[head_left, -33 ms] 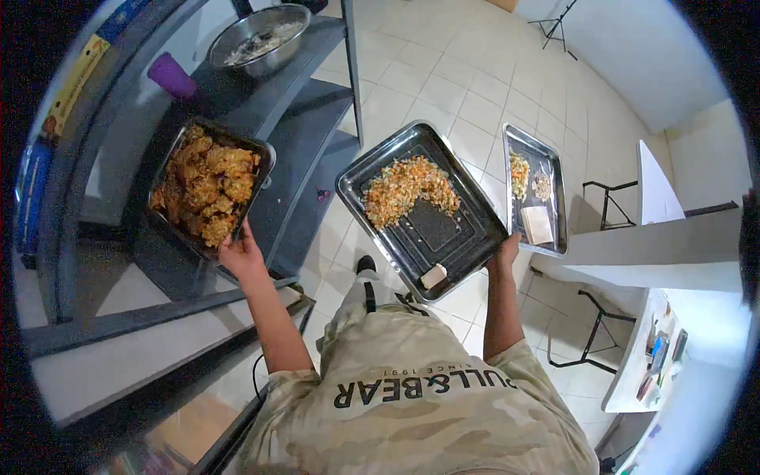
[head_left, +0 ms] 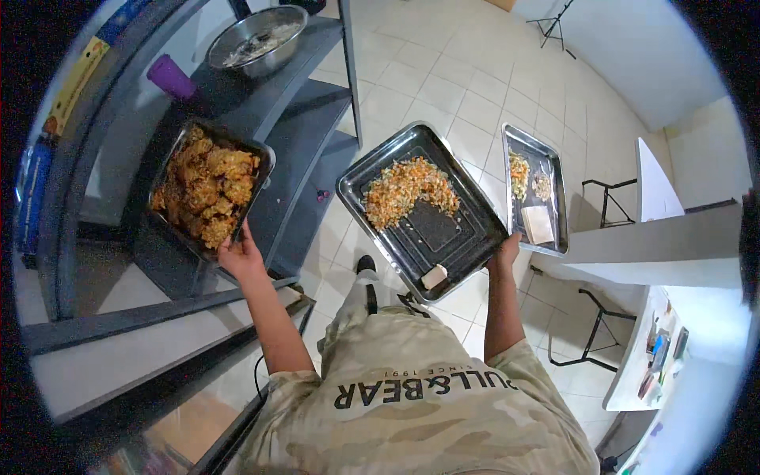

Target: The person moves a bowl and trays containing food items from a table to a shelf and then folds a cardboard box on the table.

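Fingers of my left hand (head_left: 241, 252) grip the near corner of a dark baking tray (head_left: 267, 162) heaped with golden-brown fried chicken pieces (head_left: 207, 184). This tray is over the grey shelf at the left. My right hand (head_left: 505, 252) is closed on the right corner of a larger black baking tray (head_left: 447, 239), held tilted in front of me. On it lie a curved heap of diced orange and pale vegetables (head_left: 412, 186) and a small pale folded piece (head_left: 434, 276). My right thumb shows at the rim; the other fingers are mostly hidden beneath.
A metal tray (head_left: 564, 210) with chopped vegetables and a pale square piece is beyond my right hand. Left, a grey shelf unit (head_left: 305, 115) bears a steel bowl (head_left: 281, 55) and a purple cup (head_left: 171, 77). A tripod (head_left: 552, 32) stands far right; white tables (head_left: 645, 348) line the right.
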`<state>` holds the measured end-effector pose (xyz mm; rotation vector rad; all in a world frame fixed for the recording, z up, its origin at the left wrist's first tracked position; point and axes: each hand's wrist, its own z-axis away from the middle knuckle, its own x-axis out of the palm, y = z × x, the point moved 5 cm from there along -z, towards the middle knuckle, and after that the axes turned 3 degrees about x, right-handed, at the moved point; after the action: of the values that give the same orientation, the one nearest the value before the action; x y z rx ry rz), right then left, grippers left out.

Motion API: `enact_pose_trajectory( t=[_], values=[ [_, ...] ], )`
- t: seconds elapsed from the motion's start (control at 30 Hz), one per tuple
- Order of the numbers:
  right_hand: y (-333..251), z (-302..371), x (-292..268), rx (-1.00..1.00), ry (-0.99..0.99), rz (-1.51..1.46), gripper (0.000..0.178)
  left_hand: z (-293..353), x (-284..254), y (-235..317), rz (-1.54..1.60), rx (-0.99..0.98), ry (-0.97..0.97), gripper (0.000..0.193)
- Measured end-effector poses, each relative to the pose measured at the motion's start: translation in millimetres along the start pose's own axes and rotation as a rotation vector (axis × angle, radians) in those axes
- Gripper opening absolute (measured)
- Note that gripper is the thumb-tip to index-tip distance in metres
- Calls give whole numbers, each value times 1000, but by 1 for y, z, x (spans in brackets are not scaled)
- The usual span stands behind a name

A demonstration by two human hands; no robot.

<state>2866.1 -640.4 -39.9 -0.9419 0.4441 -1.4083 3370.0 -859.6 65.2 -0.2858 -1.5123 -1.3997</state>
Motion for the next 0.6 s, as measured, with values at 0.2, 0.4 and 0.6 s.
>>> enact_pose_trajectory(
  t=[0.2, 0.4, 0.6],
  values=[
    [43, 174, -199, -60, 83, 55, 57, 110, -156, 157, 9, -30, 21, 39],
    [53, 175, -201, -148, 191, 257, 55, 113, -149, 188, 40, -58, -103, 39],
    [254, 112, 82, -150, 248, 470, 57, -149, -140, 140, 25, -108, 38, 35]
  ],
)
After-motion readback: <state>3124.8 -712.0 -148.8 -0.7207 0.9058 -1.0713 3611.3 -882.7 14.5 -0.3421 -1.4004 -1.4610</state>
